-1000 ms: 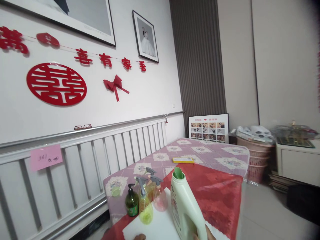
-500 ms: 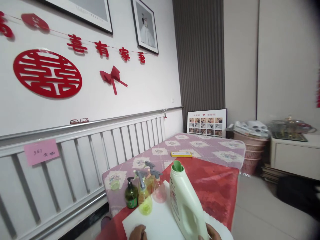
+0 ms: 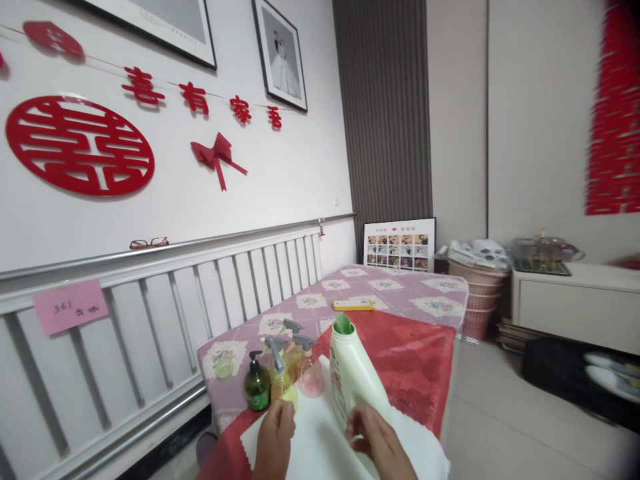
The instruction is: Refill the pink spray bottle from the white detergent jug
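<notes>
A pale green jug [image 3: 353, 363] with a moulded handle stands upright on a white cloth [image 3: 317, 433], a green spout showing in its uncapped neck. My right hand [image 3: 377, 437] is in front of the jug's lower side, fingers curved and apart from the thumb; whether it touches the jug I cannot tell. My left hand [image 3: 277, 430] is closed, fingers curled in, just before a spray bottle with yellow liquid [image 3: 280, 380]. Anything inside that fist is hidden. Close by are a dark green pump bottle [image 3: 257, 387] and a clear spray bottle with pink liquid [image 3: 311, 380].
Red cloth [image 3: 410, 367] lies over a purple patterned tablecloth [image 3: 345, 283]. A yellow-edged flat box [image 3: 353, 305] rests farther back. White railing [image 3: 220, 293] runs along the left. Pink baskets [image 3: 477, 300] and a white cabinet [image 3: 575, 303] stand at the right.
Both hands have risen into fuller view. My right hand has come from the jug's lower right side round to its front. The view has turned slightly right.
</notes>
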### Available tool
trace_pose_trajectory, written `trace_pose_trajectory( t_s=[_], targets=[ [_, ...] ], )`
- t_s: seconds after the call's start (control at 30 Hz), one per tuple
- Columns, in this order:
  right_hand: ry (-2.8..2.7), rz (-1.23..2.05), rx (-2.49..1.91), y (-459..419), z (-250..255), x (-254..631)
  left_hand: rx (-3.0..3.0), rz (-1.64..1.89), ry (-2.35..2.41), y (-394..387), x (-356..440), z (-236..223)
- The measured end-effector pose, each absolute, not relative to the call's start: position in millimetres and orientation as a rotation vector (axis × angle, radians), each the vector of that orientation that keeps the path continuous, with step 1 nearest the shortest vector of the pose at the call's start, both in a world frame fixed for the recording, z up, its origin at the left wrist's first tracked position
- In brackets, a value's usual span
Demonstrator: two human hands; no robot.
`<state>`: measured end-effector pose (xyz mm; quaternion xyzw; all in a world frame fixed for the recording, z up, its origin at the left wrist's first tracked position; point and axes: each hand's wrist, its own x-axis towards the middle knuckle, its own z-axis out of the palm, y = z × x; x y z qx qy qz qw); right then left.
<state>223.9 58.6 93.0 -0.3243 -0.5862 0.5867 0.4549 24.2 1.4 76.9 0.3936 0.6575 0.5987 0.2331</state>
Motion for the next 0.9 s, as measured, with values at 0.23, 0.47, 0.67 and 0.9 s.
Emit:
trace_pose_trajectory(
  t_s=[0.23,0.47,0.67,0.9],
  targets=[
    [-1.298,1.677,-0.773,80,143,158,0.921,1.787,1.672,16,46,124],
    [-1.307,1.580,-0.685,86,179,145,0.904,1.894,1.618,11,53,158],
    [-1.362,1.476,-0.632,80,199,148,0.912,1.945,1.528,6,54,181],
    [-1.566,1.378,-0.781,70,154,166,0.725,1.947,1.559,4,34,127]
  ],
)
